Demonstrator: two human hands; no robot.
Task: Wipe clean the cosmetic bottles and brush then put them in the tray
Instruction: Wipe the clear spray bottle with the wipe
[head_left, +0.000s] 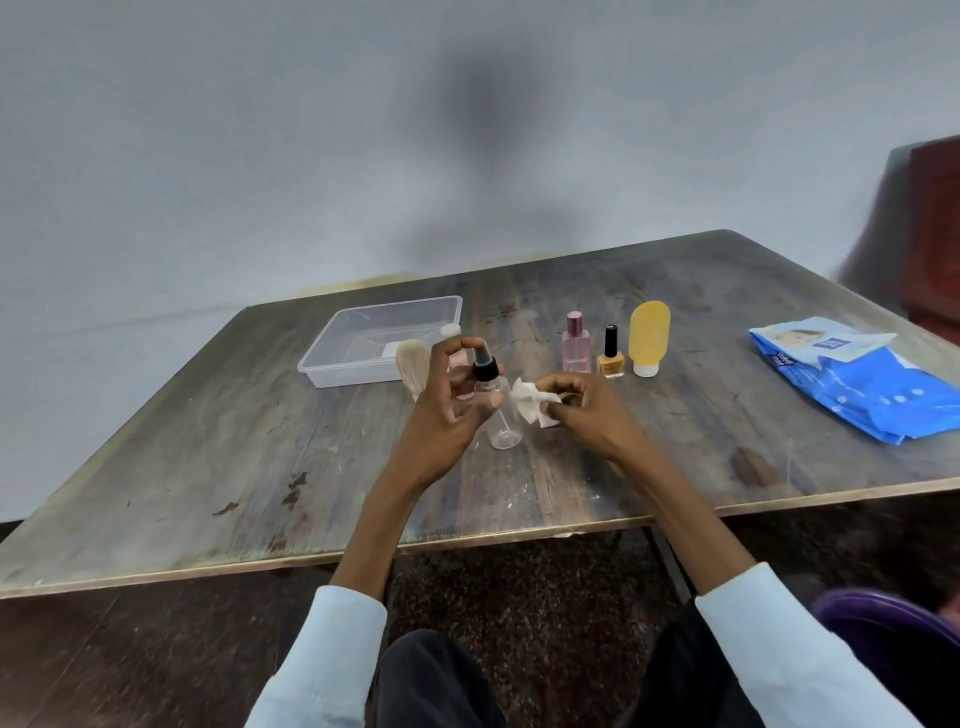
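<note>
My left hand (451, 400) grips a clear spray bottle (500, 415) with a black pump top, held tilted above the table. Just to its right, my right hand (582, 410) pinches a crumpled white wipe (530, 402) close to the bottle's side. Behind my left hand lies a brush (411, 364) with pale bristles, partly hidden, next to a pink item with a white cap (451, 330) that I cannot make out. A pink perfume bottle (575, 345), a yellow nail polish bottle (611, 356) and a yellow tube (648, 338) stand in a row at the middle right. The clear plastic tray (332, 358) holds none of them.
A blue pack of wet wipes (857, 382) lies at the table's right side. The wooden table (260, 467) ends in a front edge near my forearms. A dark chair (930, 234) stands at the far right, and a purple seat (883, 623) shows at the lower right.
</note>
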